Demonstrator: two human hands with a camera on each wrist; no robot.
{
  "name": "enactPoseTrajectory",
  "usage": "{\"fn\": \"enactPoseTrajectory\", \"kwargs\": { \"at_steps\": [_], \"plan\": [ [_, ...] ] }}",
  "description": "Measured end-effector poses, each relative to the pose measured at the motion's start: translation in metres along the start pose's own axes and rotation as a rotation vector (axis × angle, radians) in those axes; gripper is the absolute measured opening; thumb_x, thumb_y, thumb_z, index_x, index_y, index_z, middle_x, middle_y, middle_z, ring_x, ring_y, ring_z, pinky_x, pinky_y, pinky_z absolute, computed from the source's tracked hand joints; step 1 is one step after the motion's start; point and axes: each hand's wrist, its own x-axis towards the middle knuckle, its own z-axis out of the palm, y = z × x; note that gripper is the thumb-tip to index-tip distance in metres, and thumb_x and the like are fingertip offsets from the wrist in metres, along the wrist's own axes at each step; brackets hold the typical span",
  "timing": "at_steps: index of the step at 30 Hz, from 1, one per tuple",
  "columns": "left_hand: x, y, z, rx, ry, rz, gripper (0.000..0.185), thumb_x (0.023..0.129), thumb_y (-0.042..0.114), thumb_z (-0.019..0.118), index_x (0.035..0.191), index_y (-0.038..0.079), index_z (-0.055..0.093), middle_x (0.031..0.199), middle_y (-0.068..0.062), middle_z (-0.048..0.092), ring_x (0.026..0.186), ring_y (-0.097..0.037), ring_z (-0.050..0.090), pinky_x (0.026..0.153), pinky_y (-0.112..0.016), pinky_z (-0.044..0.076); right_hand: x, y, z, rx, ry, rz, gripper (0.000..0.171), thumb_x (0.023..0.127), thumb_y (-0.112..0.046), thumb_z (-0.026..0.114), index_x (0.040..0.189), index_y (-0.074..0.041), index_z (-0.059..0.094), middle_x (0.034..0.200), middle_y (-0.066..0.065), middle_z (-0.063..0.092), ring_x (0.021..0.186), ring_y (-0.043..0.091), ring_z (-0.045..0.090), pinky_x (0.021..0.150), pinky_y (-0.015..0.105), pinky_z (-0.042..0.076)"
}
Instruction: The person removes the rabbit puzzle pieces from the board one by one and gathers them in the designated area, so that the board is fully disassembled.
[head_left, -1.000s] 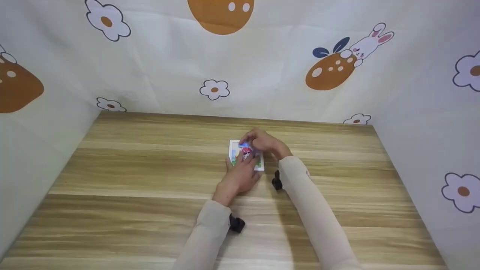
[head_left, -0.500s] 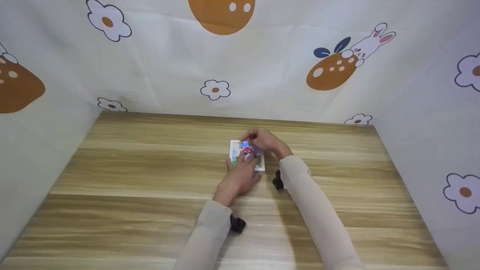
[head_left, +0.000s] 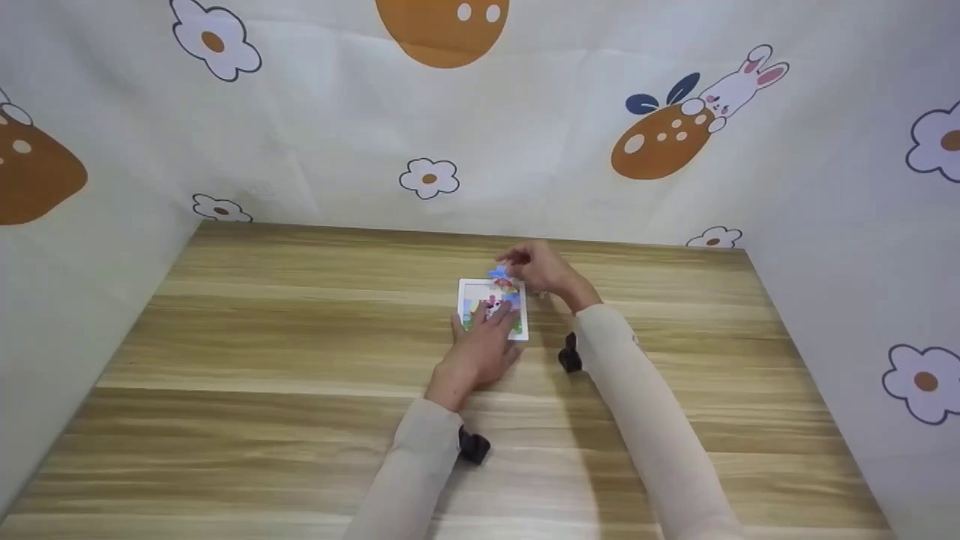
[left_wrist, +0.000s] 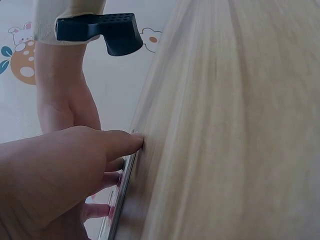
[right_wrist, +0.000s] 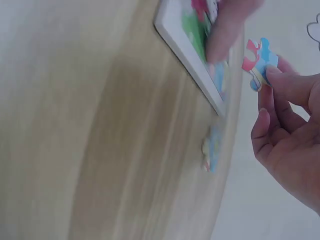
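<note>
- Head view, left hand (head_left: 480, 349): laid flat, fingers straight and spread, on the near half of the puzzle board (head_left: 472, 287); nothing is pinched in this grip. A pale sleeve (head_left: 409, 480) is worn to the wrist, with a black camera mount (head_left: 474, 447) beside the cuff.
- Head view, right hand (head_left: 546, 271): held just above the far right corner of the puzzle board; a puzzle piece (head_left: 501, 276), blue with a little red, is pinched in its fingertips, clear of the board.
- Head view, puzzle board: small white-framed rectangle with a coloured picture, lying flat near the middle of the wooden table (head_left: 262, 352), towards the far side. Its near part is covered by the left hand.
- Right wrist view: the puzzle piece (right_wrist: 259, 59) is seen gripped between thumb and forefinger of the right hand (right_wrist: 290, 135), lifted off the puzzle board (right_wrist: 187, 47). A second loose piece (right_wrist: 210, 149), pale blue, is seen lying on the table (right_wrist: 90, 130) just past the board's corner. A finger of the left hand (right_wrist: 227, 27) is pressed on the board's picture.
- Left wrist view: the left hand (left_wrist: 50, 180) is seen pressed down on the edge of the puzzle board (left_wrist: 123, 187), fingers straight. The right hand (left_wrist: 62, 102) is seen beyond it; what it holds cannot be told from here.
- Surround: a printed cloth backdrop (head_left: 525, 135) with flowers, rabbits and orange shapes is hung on three sides of the table.
</note>
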Motion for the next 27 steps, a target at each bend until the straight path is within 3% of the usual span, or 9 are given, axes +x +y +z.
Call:
{"fn": "enactPoseTrajectory", "kwargs": {
  "at_steps": [11,27],
  "plan": [
    [0.002,-0.001,0.000,0.008,-0.019,-0.020,0.062,0.104,0.040,0.048,0.159,0.020,0.029,0.170,-0.001,0.016,0.158,-0.034,0.006,0.119,-0.073,0.003,-0.015,0.021,-0.035,-0.035,0.028,0.009,0.019,0.098,-0.003,0.059,0.113,0.003,0.070,0.108,0.017,0.069,0.092,0.018,0.060,0.079,0.022,0.049],
    [0.002,0.000,0.002,-0.008,-0.015,-0.015,0.060,0.105,0.038,0.048,0.159,0.020,0.029,0.170,0.000,0.016,0.158,-0.034,0.005,0.119,-0.073,0.001,-0.033,0.061,-0.059,-0.096,0.051,0.142,0.021,0.099,-0.005,0.059,0.115,0.000,0.072,0.115,0.016,0.069,0.097,0.018,0.057,0.085,0.026,0.046]
  ]
}}
